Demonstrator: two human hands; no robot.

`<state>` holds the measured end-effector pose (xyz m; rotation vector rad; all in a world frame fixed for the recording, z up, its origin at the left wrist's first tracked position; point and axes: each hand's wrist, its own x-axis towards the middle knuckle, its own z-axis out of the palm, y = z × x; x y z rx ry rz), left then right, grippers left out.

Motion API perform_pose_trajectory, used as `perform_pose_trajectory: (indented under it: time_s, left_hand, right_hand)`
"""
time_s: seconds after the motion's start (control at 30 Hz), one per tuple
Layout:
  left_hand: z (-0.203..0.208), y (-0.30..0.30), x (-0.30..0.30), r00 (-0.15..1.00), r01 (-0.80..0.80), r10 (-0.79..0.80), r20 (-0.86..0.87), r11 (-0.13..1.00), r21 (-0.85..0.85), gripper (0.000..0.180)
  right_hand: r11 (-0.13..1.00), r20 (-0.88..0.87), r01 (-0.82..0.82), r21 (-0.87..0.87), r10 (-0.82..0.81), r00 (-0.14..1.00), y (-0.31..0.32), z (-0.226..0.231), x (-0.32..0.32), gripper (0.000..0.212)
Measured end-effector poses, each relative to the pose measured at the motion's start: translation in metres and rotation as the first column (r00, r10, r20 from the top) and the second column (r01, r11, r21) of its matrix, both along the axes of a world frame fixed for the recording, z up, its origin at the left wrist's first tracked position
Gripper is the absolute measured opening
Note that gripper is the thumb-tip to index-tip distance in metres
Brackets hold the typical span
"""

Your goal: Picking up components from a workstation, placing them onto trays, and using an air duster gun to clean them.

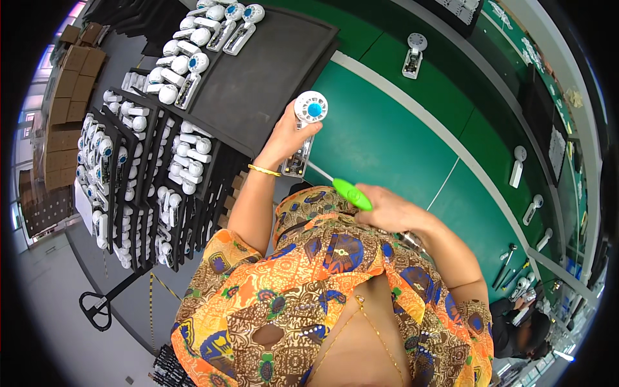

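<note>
My left hand (288, 140) is closed round a white handheld fan (311, 107) with a round vented head and a blue centre. Its handle is uncovered, showing the parts inside, and it points down toward me. In my right hand (387, 208) is a screwdriver (352, 194) with a bright green handle. The thin metal shaft runs left toward the bottom end of the fan's handle. Whether its tip touches the fan I cannot tell.
At the upper left a black tray (271, 58) holds several white fans. Stacked racks (138, 174) of more fans stand left. One open fan (413, 55) lies on the green conveyor beyond the green table (380, 129). Another person (525, 332) is at the lower right.
</note>
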<state>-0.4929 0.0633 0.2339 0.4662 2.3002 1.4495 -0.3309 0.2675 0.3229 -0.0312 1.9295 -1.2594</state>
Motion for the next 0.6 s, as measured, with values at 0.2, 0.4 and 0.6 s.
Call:
perform_pose_trajectory:
  time_s: [0.2, 0.4, 0.6]
  left_hand:
    - [-0.003, 0.002, 0.001, 0.996, -0.016, 0.018, 0.091, 0.999, -0.029, 0.064]
    - [-0.018, 0.021, -0.011, 0.995, -0.023, 0.023, 0.094, 1.0, -0.004, 0.063]
    - [-0.027, 0.094, -0.041, 0.992, 0.063, -0.06, 0.111, 0.998, -0.029, 0.068]
  right_hand:
    - [0.999, -0.045, -0.016, -0.031, 0.015, 0.999, 0.001, -0.01, 0.004, 0.036]
    - [0.971, -0.027, 0.124, -0.204, -0.132, 0.991, 0.019, -0.03, -0.006, 0.035]
    - [0.766, 0.356, 0.572, -0.293, -0.468, 0.809, 0.055, -0.031, 0.022, 0.03]
